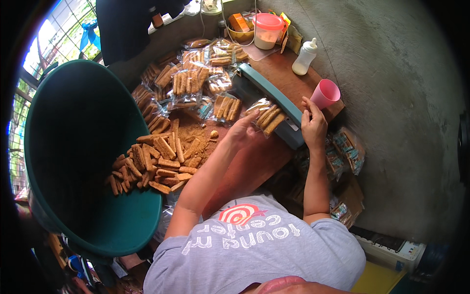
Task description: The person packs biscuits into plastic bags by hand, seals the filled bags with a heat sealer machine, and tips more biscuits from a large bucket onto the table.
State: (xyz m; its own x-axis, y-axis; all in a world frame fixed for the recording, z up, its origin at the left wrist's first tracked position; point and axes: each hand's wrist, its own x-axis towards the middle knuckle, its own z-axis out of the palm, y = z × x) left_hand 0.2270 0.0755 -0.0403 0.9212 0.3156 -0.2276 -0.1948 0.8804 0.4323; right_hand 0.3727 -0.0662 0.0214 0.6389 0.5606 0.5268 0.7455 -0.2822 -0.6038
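Observation:
My left hand [243,130] pinches the edge of a clear plastic packet of brown biscuit sticks [268,117], whose far side lies at a blue-grey bag sealer [271,90]. The sealer's long arm slants across the table, and the packet is on its left side. My right hand [314,126] is beside the near end of that arm, its fingers bent and apart with nothing seen in them; whether it touches the arm I cannot tell. A pink cup [325,93] stands just beyond my right fingertips.
Filled packets [188,81] are heaped at the far left of the table. Loose biscuit sticks [164,159] spill by a tilted green tub [93,215]. A baby bottle [304,58] and a red-lidded container [267,32] stand by the wall. More packets [346,149] lie at right, below the tabletop.

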